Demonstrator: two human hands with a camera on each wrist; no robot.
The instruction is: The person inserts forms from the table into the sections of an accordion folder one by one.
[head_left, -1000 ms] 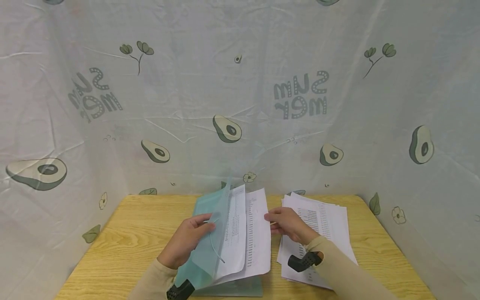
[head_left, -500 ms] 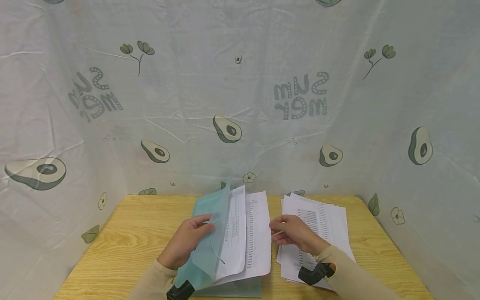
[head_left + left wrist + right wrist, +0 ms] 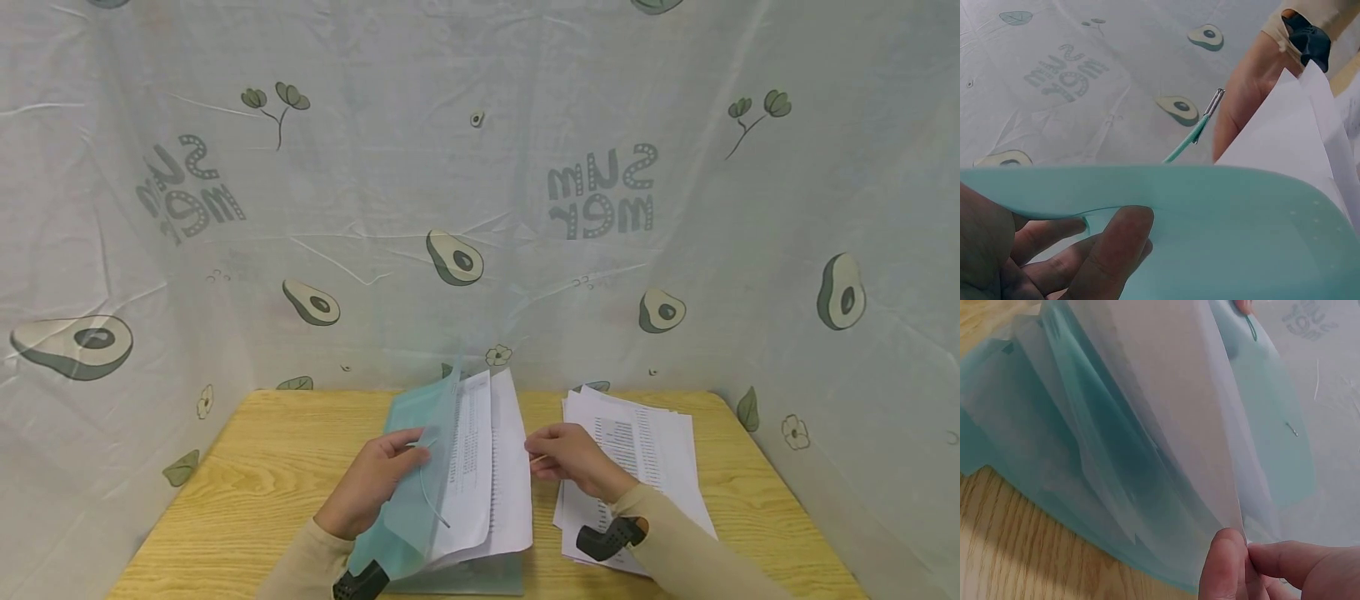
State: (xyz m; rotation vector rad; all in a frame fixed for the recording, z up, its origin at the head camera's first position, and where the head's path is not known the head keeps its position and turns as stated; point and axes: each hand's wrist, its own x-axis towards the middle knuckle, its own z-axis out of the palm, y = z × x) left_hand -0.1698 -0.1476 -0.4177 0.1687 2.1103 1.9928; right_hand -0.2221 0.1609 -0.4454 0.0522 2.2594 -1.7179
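- Well, the blue-green folder [image 3: 411, 412] lies on the worktop [image 3: 300, 450], left of the paper pile [image 3: 647, 442], with its cover [image 3: 408, 525] tilted up
- The left grip [image 3: 372, 483] pinches that cover between thumb and fingers
- The right grip [image 3: 577, 457] pinches the right edge of a white sheet [image 3: 513, 467], and another sheet [image 3: 468, 475] stands between it and the cover
- The cover looks light, smooth and bendy, so it may slip a bit; near its edge is a good place to hold
- The paper should be light and floppy too (it curls at the bottom), and it could crease or tear, so a soft pinch partway down the side seems best
- A thin cord [image 3: 431, 500] with a metal tip [image 3: 1214, 103] pokes out by the cover and might snag the paper
- For room, bare wood shows left of the folder, but only a thin strip lies between folder and pile, so loose edges there could get bumped
- Past the far edge of the worktop, the printed cloth [image 3: 375, 167] hangs close, so there seems to be little space to push things that way
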